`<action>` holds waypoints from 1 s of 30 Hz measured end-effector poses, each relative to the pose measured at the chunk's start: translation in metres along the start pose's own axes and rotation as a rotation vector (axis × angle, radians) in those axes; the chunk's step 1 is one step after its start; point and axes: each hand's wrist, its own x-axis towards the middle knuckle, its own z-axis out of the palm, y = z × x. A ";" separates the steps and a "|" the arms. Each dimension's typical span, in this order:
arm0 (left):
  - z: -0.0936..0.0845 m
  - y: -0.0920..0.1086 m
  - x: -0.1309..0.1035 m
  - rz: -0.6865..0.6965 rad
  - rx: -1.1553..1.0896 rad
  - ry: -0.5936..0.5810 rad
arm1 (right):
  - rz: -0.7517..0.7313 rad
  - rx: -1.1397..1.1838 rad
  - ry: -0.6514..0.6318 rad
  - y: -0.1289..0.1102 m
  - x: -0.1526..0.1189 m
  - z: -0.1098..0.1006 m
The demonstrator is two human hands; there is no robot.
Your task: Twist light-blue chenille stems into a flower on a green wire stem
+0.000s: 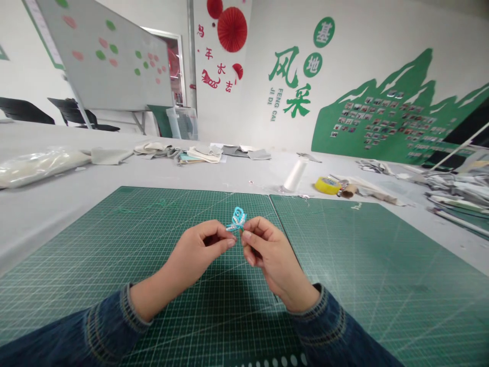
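Note:
A small turquoise beaded flower (239,218) with white beads along its petals is held up in front of me, above the green cutting mats. My right hand (269,250) pinches its base between thumb and forefinger. From the other side, my left hand (204,247) has thumb and forefinger closed at the lower left petal. The fingertips of both hands nearly meet beneath the flower and hide its lower end.
Two green cutting mats (336,244) lie side by side on the grey table (183,179). Beyond them stand a white thread cone (295,175) and a yellow tape roll (327,185). Fabric scraps (244,152) lie along the back, a plastic-wrapped bundle (42,165) at left.

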 end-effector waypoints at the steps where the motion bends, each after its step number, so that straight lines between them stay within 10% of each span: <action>1: 0.002 0.002 -0.002 0.044 0.069 0.034 | 0.013 0.012 0.002 0.000 0.000 0.000; 11: 0.005 -0.002 -0.010 0.384 0.452 0.104 | -0.001 -0.166 0.091 0.006 0.003 -0.001; 30: 0.007 0.003 -0.010 0.130 0.356 0.106 | -0.126 -0.374 0.182 0.011 0.003 -0.002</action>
